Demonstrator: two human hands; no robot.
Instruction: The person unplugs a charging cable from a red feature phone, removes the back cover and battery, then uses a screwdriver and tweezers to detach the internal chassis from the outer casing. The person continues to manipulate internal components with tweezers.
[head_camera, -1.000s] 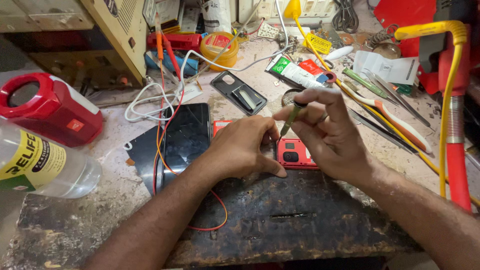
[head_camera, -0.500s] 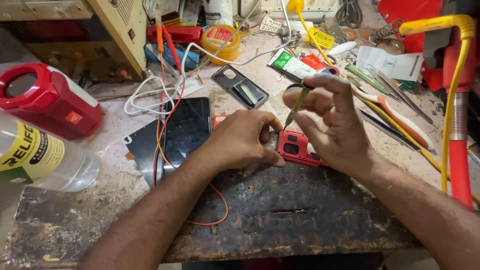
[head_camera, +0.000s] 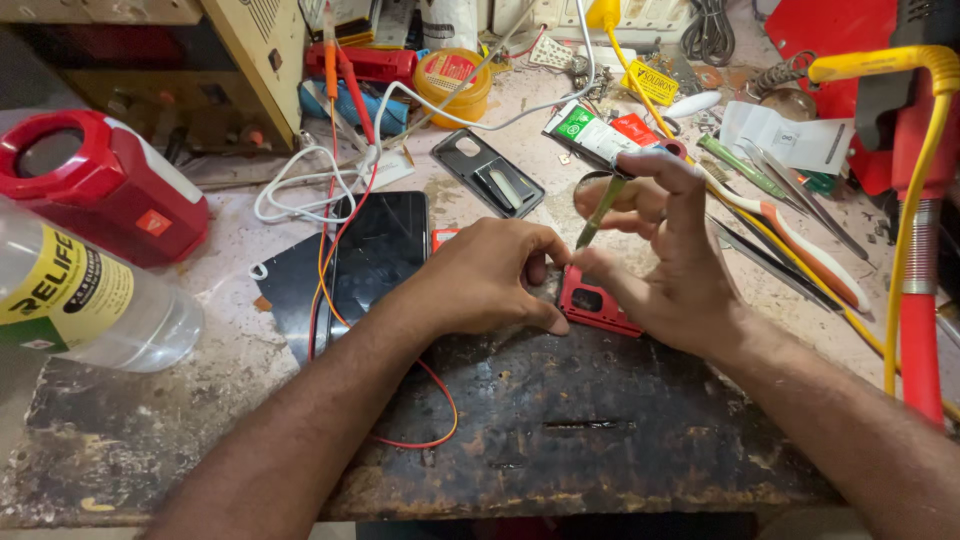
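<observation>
Red phone (head_camera: 597, 306) pinned under left hand (head_camera: 487, 278) fingers; right hand (head_camera: 668, 262) fingers pinching screwdriver (head_camera: 601, 207) above it.

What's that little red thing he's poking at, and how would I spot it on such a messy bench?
Start at the dark scorched board at the bench's front edge. On its far edge, between both hands, lies a small red phone frame pinned by the left hand. It is the only red piece that a thin screwdriver touches.
</observation>
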